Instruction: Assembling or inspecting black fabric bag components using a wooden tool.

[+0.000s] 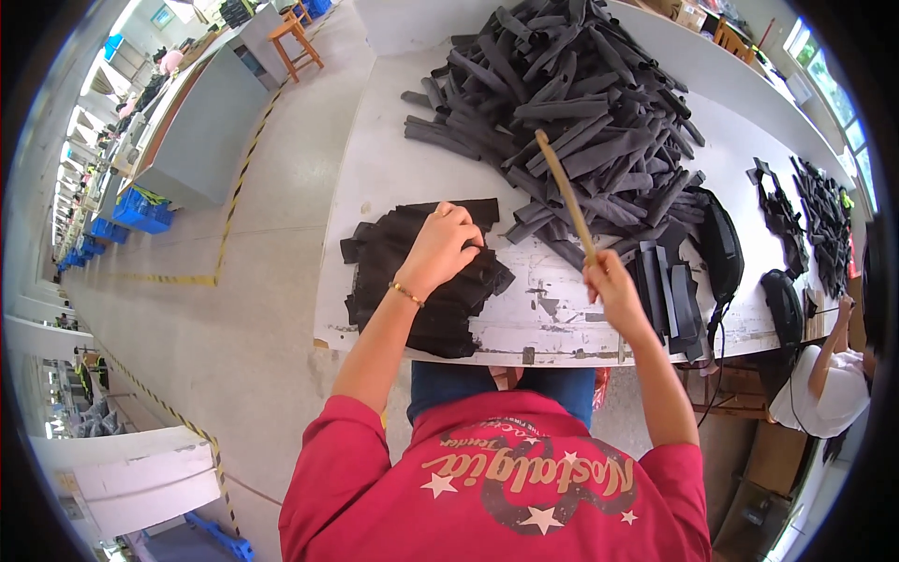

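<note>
My left hand [443,245], with a beaded bracelet on its wrist, rests over a loose stack of flat black fabric pieces [412,309] at the table's near left. Its fingers are curled in against the cloth; what lies between them is hidden. My right hand [611,281] is closed round the lower end of a thin wooden stick [565,192]. The stick tilts up and to the left, its far tip in front of a big heap of dark grey fabric tubes [581,103]. Some flatter grey tubes [667,290] lie side by side just right of that hand.
The white table [375,159] has worn patches along its near edge. A black padded item with a cord [719,245] stands right of the heap. Farther right, another person [829,384] works near more dark strips [824,225]. A wooden stool [295,47] stands beyond the aisle.
</note>
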A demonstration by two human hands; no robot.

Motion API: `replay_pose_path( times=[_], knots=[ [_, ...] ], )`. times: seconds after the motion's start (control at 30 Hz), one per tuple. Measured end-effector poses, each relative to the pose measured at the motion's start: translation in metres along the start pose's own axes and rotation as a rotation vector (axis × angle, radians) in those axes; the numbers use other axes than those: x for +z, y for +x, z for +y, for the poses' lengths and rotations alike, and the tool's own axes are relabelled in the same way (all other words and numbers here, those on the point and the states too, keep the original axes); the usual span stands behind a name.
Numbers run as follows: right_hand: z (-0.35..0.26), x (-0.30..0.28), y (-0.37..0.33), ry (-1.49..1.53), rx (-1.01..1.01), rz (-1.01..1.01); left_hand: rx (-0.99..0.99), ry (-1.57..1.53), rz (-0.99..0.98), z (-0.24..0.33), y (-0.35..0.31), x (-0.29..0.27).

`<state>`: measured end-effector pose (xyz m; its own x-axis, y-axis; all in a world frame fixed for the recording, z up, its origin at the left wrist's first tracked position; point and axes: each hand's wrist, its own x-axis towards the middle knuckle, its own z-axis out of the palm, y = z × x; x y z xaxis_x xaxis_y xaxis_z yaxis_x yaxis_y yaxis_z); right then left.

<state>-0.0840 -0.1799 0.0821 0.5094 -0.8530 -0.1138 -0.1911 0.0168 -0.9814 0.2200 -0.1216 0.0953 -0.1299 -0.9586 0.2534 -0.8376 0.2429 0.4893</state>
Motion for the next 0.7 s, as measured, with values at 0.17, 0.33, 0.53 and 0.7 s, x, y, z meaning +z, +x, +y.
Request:
replay_pose_path(
  times=[0.17,0.33,0.53,0.7],
  knots=[
    [-0.011,0.046,-0.008,0.241,0.174,-0.143,0.006,-0.075,0.229,0.035,-0.014,-0.019],
    [-0.018,0.083,-0.009,0.900,0.583,-0.244,0.117,-0.113,0.352,0.074,-0.031,-0.009],
    [-0.034,0.072,-0.023,0.764,0.279,-0.160,-0.252,-0.783,0.612,0.089,-0.096,0.044],
    [-0.053,0.062,-0.037,0.166,-0.035,-0.067,-0.488,-1.704,0.420,0.124,-0.048,0.041]
  ],
)
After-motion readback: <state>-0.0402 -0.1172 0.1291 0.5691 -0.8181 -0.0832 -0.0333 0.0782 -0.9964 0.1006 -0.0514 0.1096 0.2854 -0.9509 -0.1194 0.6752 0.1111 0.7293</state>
